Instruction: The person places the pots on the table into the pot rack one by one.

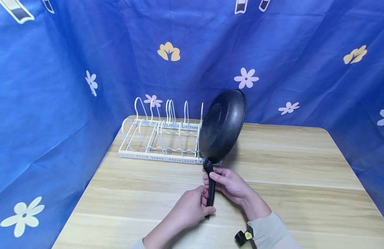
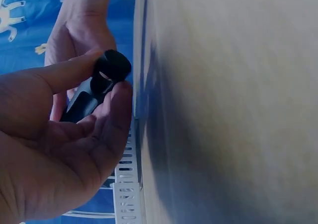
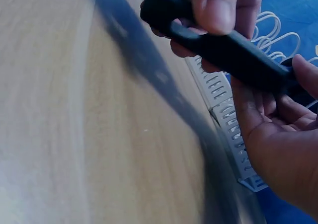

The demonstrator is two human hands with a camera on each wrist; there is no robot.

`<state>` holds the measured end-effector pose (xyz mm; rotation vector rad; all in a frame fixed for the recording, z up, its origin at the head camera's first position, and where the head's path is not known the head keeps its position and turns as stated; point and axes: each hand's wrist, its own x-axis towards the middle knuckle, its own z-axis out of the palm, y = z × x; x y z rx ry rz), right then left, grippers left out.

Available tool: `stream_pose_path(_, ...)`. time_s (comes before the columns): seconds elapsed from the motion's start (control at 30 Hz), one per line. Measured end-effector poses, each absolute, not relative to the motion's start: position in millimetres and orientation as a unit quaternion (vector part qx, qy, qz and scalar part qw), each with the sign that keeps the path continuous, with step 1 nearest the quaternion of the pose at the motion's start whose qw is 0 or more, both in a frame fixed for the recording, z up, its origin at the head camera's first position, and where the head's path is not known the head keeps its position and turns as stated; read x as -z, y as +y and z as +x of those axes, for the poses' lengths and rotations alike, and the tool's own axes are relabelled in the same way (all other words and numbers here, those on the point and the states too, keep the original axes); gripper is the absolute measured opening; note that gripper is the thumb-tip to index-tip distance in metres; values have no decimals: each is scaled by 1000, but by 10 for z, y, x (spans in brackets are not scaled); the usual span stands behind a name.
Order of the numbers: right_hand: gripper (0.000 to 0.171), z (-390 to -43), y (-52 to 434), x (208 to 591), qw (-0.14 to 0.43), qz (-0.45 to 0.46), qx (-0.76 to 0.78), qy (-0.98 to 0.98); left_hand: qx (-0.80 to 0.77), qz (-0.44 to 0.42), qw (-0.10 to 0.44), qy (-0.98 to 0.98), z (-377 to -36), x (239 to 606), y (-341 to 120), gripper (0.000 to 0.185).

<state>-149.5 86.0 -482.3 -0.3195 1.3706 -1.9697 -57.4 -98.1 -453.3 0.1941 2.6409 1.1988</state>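
A black frying pan (image 1: 223,126) stands on edge, tilted, its underside towards me, at the right end of a white wire rack (image 1: 160,138). Its black handle (image 1: 211,188) points down towards me. My left hand (image 1: 204,201) grips the handle's lower end, fingers curled round it. My right hand (image 1: 219,181) holds the handle just above, thumb laid over it. In the left wrist view the handle's end (image 2: 102,82) lies between my left thumb and fingers (image 2: 117,119). The right wrist view shows the handle (image 3: 233,52) running across my right palm (image 3: 278,139).
The rack's upright wire loops (image 1: 170,110) stand empty along the far left of the wooden table (image 1: 288,173). Blue flowered cloth (image 1: 54,103) hangs close behind and on both sides. A black wrist camera (image 1: 244,237) sits on my right sleeve.
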Motion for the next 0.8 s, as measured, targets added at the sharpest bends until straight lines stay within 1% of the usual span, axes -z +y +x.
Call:
stream_pose_path(0.23, 55, -1504, 836, 4861, 338, -120, 748, 559, -356, 73, 90, 927, -606, 4563, -964, 36)
stream_pose_path(0.5, 51, -1502, 829, 4862, 327, -115, 728, 591, -331, 78, 89, 936, -617, 4562, -957, 38)
stream_pose_path(0.7, 49, -1476, 871, 4781, 297, -125, 646, 692, -277, 83, 79, 954, -590, 4543, -974, 37)
stream_pose_path(0.8, 47, -1436, 929, 4684, 262, -153, 565, 768, -252, 82, 82, 961, -574, 4518, -988, 38)
